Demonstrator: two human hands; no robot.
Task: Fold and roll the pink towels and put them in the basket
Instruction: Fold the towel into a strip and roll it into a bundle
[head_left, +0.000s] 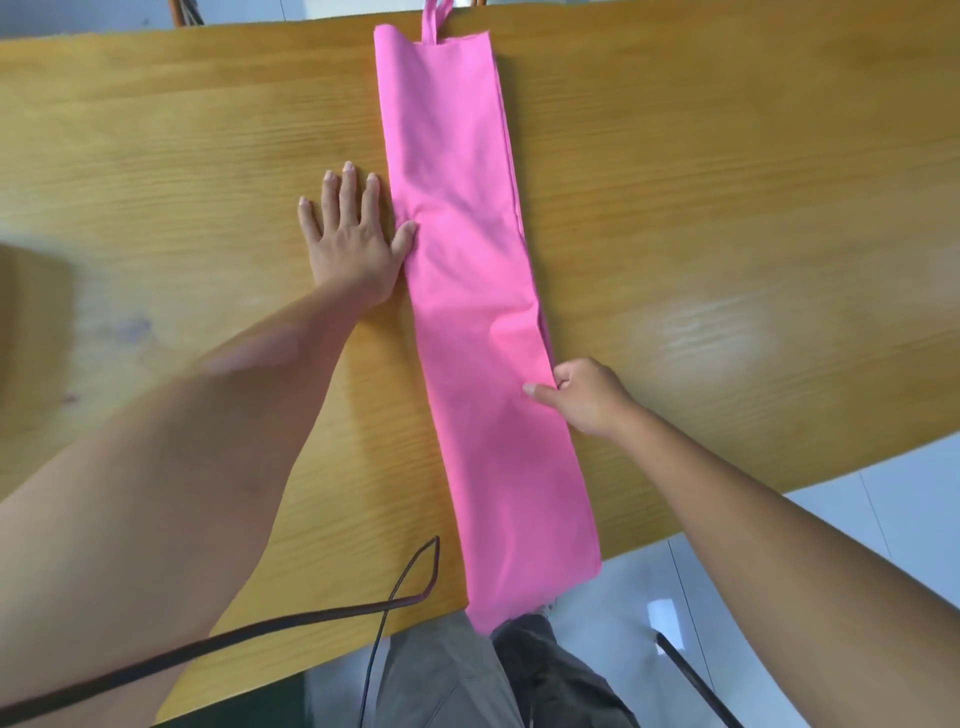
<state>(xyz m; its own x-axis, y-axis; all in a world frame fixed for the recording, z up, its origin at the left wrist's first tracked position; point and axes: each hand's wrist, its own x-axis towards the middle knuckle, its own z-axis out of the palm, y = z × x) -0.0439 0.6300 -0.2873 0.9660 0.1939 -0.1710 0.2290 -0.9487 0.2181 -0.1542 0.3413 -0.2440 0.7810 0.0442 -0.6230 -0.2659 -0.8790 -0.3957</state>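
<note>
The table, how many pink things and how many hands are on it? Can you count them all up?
Pink towel: 1
Hands: 2, the left hand lying flat beside the towel, the right hand pinching its edge
Dark cords: 2
Total: 5, all on the wooden table

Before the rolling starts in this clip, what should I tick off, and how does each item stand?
1. Towel folded into a long narrow strip: ok.
2. Strip lying flat on the table: mostly ok, slight crease near the middle.
3. Layers lined up along the right edge: not ok, lower layers peek out.
4. Left hand flat beside the strip, thumb touching it: ok.
5. Right hand pinching the right edge: ok.
6. Near end on the table: not ok, it hangs over.
7. Basket within reach: cannot tell, none in view.
</note>
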